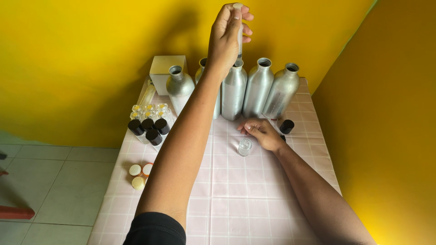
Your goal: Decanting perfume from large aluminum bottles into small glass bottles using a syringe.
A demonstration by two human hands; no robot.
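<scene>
My left hand (227, 36) is raised high and shut on a clear syringe (239, 31) whose tip points down into the neck of a tall silver metal bottle (234, 93). My right hand (261, 131) rests on the pink tiled tablecloth (245, 199), fingers curled, touching nothing that I can make out. A small open glass vial (245, 147) stands just left of that hand. Three more silver bottles (256, 88) (281, 90) (179, 86) stand in the same row at the back, all uncapped.
Small black-capped vials (147, 127) and clear vials (150, 110) cluster at the left, before a white box (163, 70). Round white caps (137, 176) lie near the left table edge. A black cap (286, 126) sits right. Yellow walls enclose the back and right.
</scene>
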